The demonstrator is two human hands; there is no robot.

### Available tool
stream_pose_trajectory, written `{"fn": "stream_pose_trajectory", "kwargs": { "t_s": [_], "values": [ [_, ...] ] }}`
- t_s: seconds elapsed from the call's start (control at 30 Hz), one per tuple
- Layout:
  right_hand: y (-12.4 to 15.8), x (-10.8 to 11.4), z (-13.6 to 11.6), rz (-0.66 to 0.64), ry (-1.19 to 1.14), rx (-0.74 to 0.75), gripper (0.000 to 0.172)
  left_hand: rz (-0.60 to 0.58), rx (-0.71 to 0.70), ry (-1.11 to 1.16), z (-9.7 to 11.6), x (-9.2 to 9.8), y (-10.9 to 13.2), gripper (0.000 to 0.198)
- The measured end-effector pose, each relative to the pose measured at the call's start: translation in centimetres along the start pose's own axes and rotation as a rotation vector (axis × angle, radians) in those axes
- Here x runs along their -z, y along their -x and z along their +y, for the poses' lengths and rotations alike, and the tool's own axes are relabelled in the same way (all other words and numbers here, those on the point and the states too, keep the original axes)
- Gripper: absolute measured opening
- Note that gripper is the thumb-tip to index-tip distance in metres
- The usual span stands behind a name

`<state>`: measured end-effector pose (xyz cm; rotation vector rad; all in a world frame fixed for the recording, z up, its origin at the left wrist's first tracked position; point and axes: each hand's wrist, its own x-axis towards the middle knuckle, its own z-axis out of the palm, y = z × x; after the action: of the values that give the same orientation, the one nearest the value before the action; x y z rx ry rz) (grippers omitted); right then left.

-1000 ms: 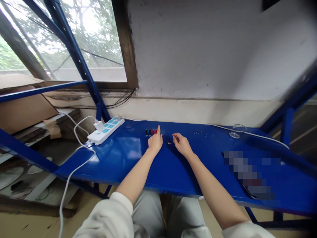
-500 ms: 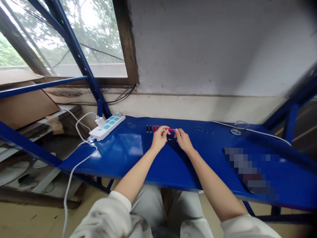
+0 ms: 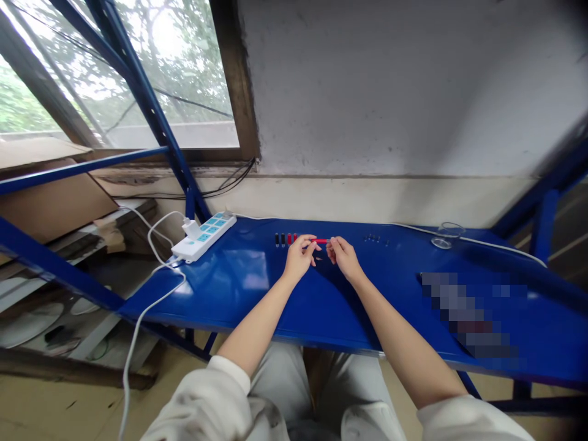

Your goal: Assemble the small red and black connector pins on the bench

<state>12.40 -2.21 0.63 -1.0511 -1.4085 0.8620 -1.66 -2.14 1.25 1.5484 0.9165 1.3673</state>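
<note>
A slim red rod [image 3: 318, 241] with a silvery right end lies level between my hands, above the blue tabletop [image 3: 248, 309]. My left hand [image 3: 299, 258] grips its left part between thumb and fingers. The fingertips of my right hand [image 3: 345, 257] are closed in a pinch at the silvery end. Just left of my left hand stand several small cylinders in a row: black ones [image 3: 280, 239] and red ones [image 3: 292, 238], partly hidden by the fingers. A tiny light-coloured piece [image 3: 319, 259] shows below the rod; its kind is unclear.
Several tiny dark parts [image 3: 372, 237] lie right of my hands. A clear glass cup [image 3: 441, 242] stands farther right, beside a white cable. At the left is a white power strip [image 3: 195, 247]. A blurred-out object [image 3: 463, 312] lies at the right front.
The whole view has shifted slightly, so things appear a little farther right. More of the rod shows between my hands, and my right hand has drawn slightly away from the left.
</note>
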Motion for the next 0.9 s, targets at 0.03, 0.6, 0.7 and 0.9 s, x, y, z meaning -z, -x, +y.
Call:
{"fn": "stream_pose_trajectory", "kwargs": {
  "t_s": [0.03, 0.6, 0.7, 0.9],
  "values": [
    [0.0, 0.0, 0.1, -0.017, -0.013, -0.009, 0.04, 0.005, 0.005, -0.011, -0.1, 0.0, 0.0, 0.03],
    [-0.2, 0.4, -0.8, 0.179, -0.125, 0.006, 0.039, 0.177, 0.052, 0.044, 0.3, 0.7, -0.3, 0.034],
    [-0.2, 0.2, -0.9, 0.085, -0.097, -0.027, 0.038, 0.085, 0.098, 0.043, 0.3, 0.6, -0.2, 0.034],
    [0.2, -0.4, -0.7, -0.183, -0.043, -0.112, 0.035, 0.073, 0.081, 0.04, -0.2, 0.6, -0.3, 0.033]
  ]
}}
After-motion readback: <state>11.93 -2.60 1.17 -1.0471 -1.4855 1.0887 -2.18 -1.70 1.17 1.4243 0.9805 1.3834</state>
